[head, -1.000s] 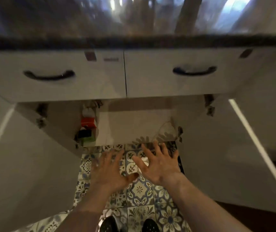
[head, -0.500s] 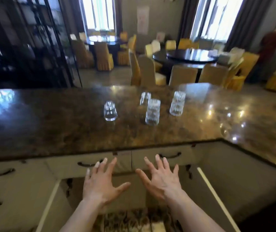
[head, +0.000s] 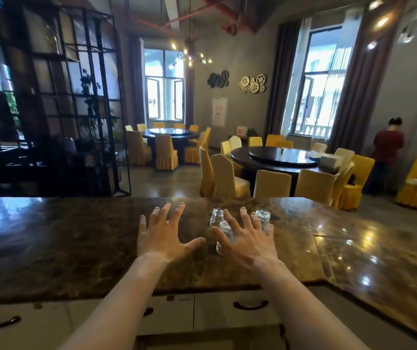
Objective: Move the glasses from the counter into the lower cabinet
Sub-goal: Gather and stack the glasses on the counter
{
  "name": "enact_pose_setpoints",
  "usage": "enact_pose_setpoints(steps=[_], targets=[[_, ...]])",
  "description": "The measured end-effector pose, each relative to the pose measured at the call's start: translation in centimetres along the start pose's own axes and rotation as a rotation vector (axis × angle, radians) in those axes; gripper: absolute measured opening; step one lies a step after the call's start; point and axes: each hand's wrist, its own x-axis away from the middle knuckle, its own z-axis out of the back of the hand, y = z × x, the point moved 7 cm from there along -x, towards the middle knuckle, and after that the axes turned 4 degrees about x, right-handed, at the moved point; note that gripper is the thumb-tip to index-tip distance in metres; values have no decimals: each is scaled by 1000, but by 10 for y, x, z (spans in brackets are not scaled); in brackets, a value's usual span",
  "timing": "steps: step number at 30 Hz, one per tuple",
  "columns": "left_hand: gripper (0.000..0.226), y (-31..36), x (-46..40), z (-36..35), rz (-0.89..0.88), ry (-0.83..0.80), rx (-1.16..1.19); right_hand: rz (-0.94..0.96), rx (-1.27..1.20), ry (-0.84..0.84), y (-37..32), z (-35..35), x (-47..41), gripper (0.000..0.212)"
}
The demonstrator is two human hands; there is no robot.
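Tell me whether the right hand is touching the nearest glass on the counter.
Cannot tell. In the head view the right hand, fingers spread, overlaps the nearest glass on the counter, hiding any contact or gap.

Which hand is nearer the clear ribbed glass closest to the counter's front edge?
Right. The right hand overlaps the clear ribbed glass, thumb across it; the left hand hovers open, apart, to its left.

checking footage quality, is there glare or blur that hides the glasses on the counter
Head view: window glare streaks the glossy counter, strongest at right; the glasses are clear and faint, partly hidden behind the right hand; the left hand looks sharp; wide-angle distortion bends the edges.
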Motion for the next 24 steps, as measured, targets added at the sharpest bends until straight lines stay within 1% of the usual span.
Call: enact_pose_setpoints(steps=[5, 10, 13, 16, 19, 24], targets=[[109, 10, 0, -8, 0, -9, -22, -3, 14, -38, 19, -9, -1, 90], [110, 14, 1, -28, 31, -24, -26, 31, 7, -32, 37, -18, -10, 92], [108, 15, 0, -42, 39, -32, -42, 46, -4, -56, 44, -32, -17, 96], [105, 11, -2, -63, 53, -71, -37, 56, 0, -97, 47, -53, -23, 95], [102, -3, -18, -86, 90, -105, -23, 70, 9, -121, 49, -76, -46, 91], [96, -47, -70, -131, 124, -182, -26, 103, 82, -120, 48, -116, -108, 80]])
